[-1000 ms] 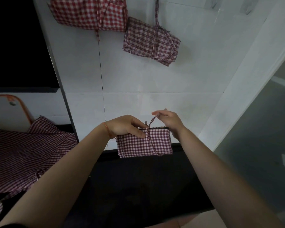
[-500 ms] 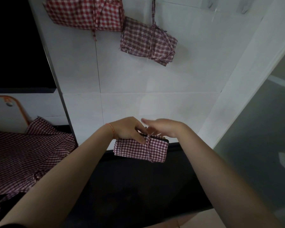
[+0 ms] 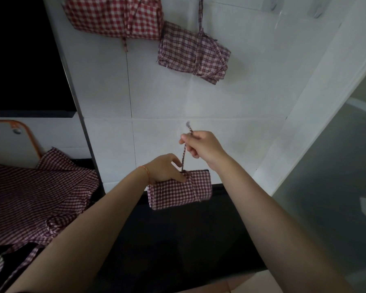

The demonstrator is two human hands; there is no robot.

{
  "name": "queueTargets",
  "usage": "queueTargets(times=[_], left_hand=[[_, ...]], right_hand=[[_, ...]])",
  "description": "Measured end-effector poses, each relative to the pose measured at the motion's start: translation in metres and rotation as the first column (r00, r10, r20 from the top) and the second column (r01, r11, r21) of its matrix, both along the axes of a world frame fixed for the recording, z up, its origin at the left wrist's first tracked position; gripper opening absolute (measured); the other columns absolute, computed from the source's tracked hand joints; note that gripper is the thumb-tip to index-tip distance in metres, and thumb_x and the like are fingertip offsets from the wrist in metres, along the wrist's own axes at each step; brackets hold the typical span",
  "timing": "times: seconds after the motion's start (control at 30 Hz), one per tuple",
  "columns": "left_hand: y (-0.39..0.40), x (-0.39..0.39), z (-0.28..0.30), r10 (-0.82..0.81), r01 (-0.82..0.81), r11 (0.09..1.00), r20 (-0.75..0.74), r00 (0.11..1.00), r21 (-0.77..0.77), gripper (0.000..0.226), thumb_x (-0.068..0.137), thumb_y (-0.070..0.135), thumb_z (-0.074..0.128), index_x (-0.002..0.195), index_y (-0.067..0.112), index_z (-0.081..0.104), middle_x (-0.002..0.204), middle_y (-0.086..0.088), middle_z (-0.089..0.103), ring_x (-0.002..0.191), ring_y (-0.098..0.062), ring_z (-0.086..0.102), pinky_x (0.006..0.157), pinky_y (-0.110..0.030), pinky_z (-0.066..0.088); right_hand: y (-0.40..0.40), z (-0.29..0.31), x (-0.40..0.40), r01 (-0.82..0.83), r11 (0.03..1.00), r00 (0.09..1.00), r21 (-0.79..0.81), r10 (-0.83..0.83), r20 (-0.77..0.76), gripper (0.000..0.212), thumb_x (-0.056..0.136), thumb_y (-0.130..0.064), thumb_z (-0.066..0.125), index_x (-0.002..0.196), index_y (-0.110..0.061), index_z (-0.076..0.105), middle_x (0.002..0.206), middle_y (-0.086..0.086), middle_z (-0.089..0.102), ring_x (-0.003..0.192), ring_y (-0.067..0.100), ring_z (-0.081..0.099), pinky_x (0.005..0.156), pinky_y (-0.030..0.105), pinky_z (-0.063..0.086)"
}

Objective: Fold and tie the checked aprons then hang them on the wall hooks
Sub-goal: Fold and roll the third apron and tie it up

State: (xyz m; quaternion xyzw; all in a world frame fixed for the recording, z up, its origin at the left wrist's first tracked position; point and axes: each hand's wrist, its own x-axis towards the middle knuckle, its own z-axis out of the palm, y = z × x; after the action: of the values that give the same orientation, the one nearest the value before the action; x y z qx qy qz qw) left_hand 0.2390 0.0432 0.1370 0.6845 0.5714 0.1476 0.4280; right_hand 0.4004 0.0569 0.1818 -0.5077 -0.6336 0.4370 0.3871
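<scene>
Head view: hands work at the far edge of a dark counter (image 3: 178,240), in front of a white tiled wall (image 3: 241,98).
Folded apron (image 3: 179,190): a small checked bundle, wrapped by a strap, held up at the counter's far edge just in front of the wall; whether its lower edge touches the counter cannot be told.
Left hand (image 3: 164,169): grips the bundle's upper left part, fingers curled over the top edge and pressing on the cloth beside the knot.
Right hand (image 3: 202,145): raised above the bundle, pinching the tie strap (image 3: 184,153) between thumb and curled fingers; the strap runs taut from the knot up into the fist, and its frayed tip pokes out above (blurred).
Wristband (image 3: 145,171): a thin orange thread round the left wrist.
Hung apron, middle (image 3: 193,52): a folded, tied bundle in a darker check, hanging on the wall by its strap; the top of the strap runs out of frame.
Hung apron, left (image 3: 114,16): a red-and-white checked bundle higher on the wall, cut off by the top edge.
Wall hooks (image 3: 314,9): two pale hooks at the upper right, nothing on them.
Loose apron (image 3: 36,199): unfolded checked cloth spread over the counter at the left.
Orange pipe (image 3: 28,134): curves against the wall behind the loose cloth.
</scene>
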Motion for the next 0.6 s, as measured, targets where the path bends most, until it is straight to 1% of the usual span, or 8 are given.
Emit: queueTargets(times=[0.07, 0.13, 0.2, 0.27, 0.33, 0.4, 0.5, 0.6], left_hand=[[0.003, -0.006, -0.005, 0.095, -0.095, 0.995, 0.037, 0.995, -0.007, 0.046, 0.082, 0.034, 0.077, 0.123, 0.019, 0.064, 0.118, -0.001, 0.063, 0.11, -0.021, 0.06, 0.1, -0.04, 0.049], [0.006, -0.015, -0.011, 0.259, -0.244, 0.964, 0.182, 0.949, -0.102, 0.036, 0.084, 0.03, 0.076, 0.116, 0.015, 0.07, 0.112, -0.003, 0.068, 0.103, -0.022, 0.064, 0.094, -0.037, 0.052], [0.01, -0.024, -0.017, 0.454, -0.395, 0.889, 0.33, 0.827, -0.233, 0.037, 0.083, 0.026, 0.078, 0.115, 0.009, 0.071, 0.113, -0.01, 0.07, 0.102, -0.027, 0.066, 0.09, -0.04, 0.055], [0.013, -0.032, -0.02, 0.572, -0.472, 0.82, 0.433, 0.697, -0.322, 0.039, 0.084, 0.021, 0.078, 0.117, 0.005, 0.068, 0.115, -0.013, 0.069, 0.102, -0.029, 0.066, 0.085, -0.04, 0.056], [0.014, -0.036, -0.02, 0.596, -0.482, 0.803, 0.501, 0.628, -0.351, 0.037, 0.088, 0.017, 0.073, 0.122, 0.006, 0.066, 0.118, -0.012, 0.069, 0.103, -0.029, 0.066, 0.085, -0.04, 0.056], [0.015, -0.038, -0.018, 0.581, -0.45, 0.813, 0.548, 0.601, -0.369, 0.036, 0.091, 0.014, 0.068, 0.126, 0.008, 0.063, 0.121, -0.013, 0.068, 0.106, -0.03, 0.066, 0.092, -0.043, 0.054], [0.01, -0.037, -0.015, 0.548, -0.368, 0.836, 0.596, 0.587, -0.406, 0.032, 0.095, 0.01, 0.061, 0.127, 0.007, 0.061, 0.115, -0.012, 0.069, 0.102, -0.028, 0.066, 0.083, -0.039, 0.054], [0.003, -0.03, -0.014, 0.515, -0.23, 0.852, 0.672, 0.532, -0.471, 0.026, 0.098, 0.009, 0.054, 0.122, 0.005, 0.063, 0.104, -0.011, 0.073, 0.092, -0.026, 0.068, 0.077, -0.036, 0.055]], right_hand=[[-0.003, 0.008, 0.002, 0.014, 0.998, 0.997, 0.054, -0.01, -0.08, 0.022, 0.098, -0.022, 0.061, 0.09, -0.006, 0.074, 0.066, 0.001, 0.062, 0.056, 0.012, 0.053, 0.053, 0.023, 0.044], [-0.006, 0.009, 0.01, 0.026, 0.997, 0.989, 0.067, -0.016, -0.15, 0.018, 0.097, -0.018, 0.063, 0.091, -0.006, 0.075, 0.07, 0.004, 0.067, 0.06, 0.014, 0.059, 0.055, 0.024, 0.049], [-0.008, 0.002, 0.02, 0.029, 0.999, 0.981, 0.027, -0.024, -0.195, 0.014, 0.095, -0.012, 0.064, 0.094, -0.004, 0.075, 0.074, 0.008, 0.071, 0.063, 0.017, 0.063, 0.058, 0.026, 0.053], [-0.009, -0.01, 0.028, 0.025, 0.997, 0.974, -0.071, -0.041, -0.224, 0.013, 0.093, -0.009, 0.066, 0.099, 0.001, 0.073, 0.079, 0.012, 0.073, 0.066, 0.02, 0.066, 0.061, 0.029, 0.057], [-0.011, -0.026, 0.034, 0.021, 0.982, 0.967, -0.189, -0.068, -0.245, 0.015, 0.091, -0.005, 0.068, 0.103, 0.005, 0.07, 0.085, 0.018, 0.073, 0.069, 0.024, 0.068, 0.066, 0.032, 0.06], [-0.012, -0.04, 0.038, 0.023, 0.957, 0.969, -0.288, -0.093, -0.23, 0.016, 0.09, -0.003, 0.069, 0.103, 0.006, 0.067, 0.09, 0.022, 0.073, 0.072, 0.026, 0.07, 0.068, 0.034, 0.061], [-0.012, -0.052, 0.039, -0.014, 0.924, 0.977, -0.382, -0.069, -0.202, 0.018, 0.088, -0.004, 0.072, 0.103, 0.005, 0.067, 0.093, 0.021, 0.073, 0.076, 0.026, 0.072, 0.072, 0.034, 0.061], [-0.01, -0.056, 0.036, -0.078, 0.918, 0.99, -0.389, 0.025, -0.141, 0.022, 0.087, -0.008, 0.074, 0.105, 0.004, 0.07, 0.1, 0.017, 0.073, 0.087, 0.023, 0.072, 0.08, 0.033, 0.061]])
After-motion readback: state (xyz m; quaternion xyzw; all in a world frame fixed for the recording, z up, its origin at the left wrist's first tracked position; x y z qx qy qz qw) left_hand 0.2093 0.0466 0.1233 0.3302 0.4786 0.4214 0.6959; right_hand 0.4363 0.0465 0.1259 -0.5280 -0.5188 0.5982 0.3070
